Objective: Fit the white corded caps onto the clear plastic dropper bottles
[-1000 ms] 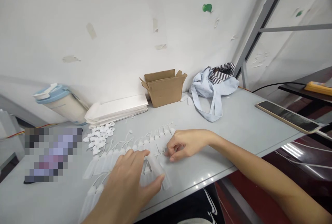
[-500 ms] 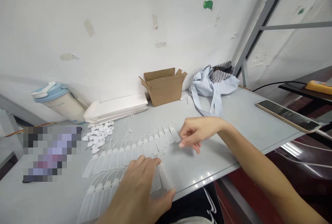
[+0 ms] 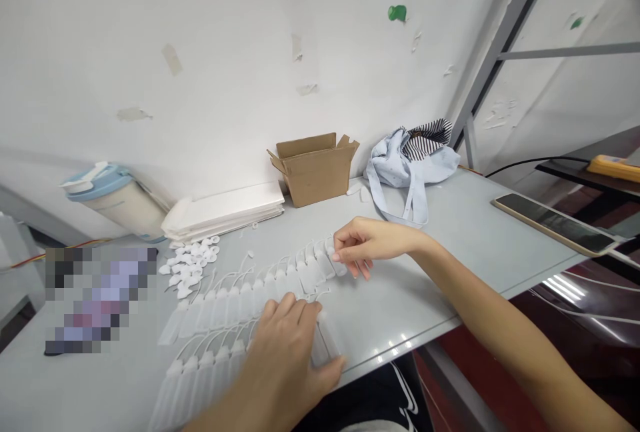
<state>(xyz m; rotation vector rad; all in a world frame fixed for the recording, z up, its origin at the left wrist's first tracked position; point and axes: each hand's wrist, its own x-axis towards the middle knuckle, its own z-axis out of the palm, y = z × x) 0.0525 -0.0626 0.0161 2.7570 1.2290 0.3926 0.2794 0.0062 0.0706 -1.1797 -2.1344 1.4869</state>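
Friend: What are your hands doing there?

Me: My left hand (image 3: 287, 352) lies spread over the right end of the front row (image 3: 200, 379), palm down, thumb well apart from the fingers. It grips nothing that I can see; I'd say it is there to keep the strips lined up. The end strip (image 3: 330, 335) shows between thumb and fingers.

Friend: And the right?

Me: My right hand (image 3: 360, 245) is half curled at the right end of the back row (image 3: 235, 305), thumb and forefinger close together beside the last strip. I can't tell whether they pinch it.

Friend: Why two rows?

Me: Side by side on the bench (image 3: 465, 219), with the cords (image 3: 190, 345) pointing away from me, each strip is easy to tell from the next, and the cords probably tangle less.

Friend: And the white pieces (image 3: 193, 262)?

Me: Heaped loose beyond the left end of the back row, just in front of the stack (image 3: 230, 209); likely so they don't roll among the strips. The box (image 3: 320, 179) and the bag (image 3: 395, 165) sit back by the wall, which leaves the front edge for the rows, I suppose.
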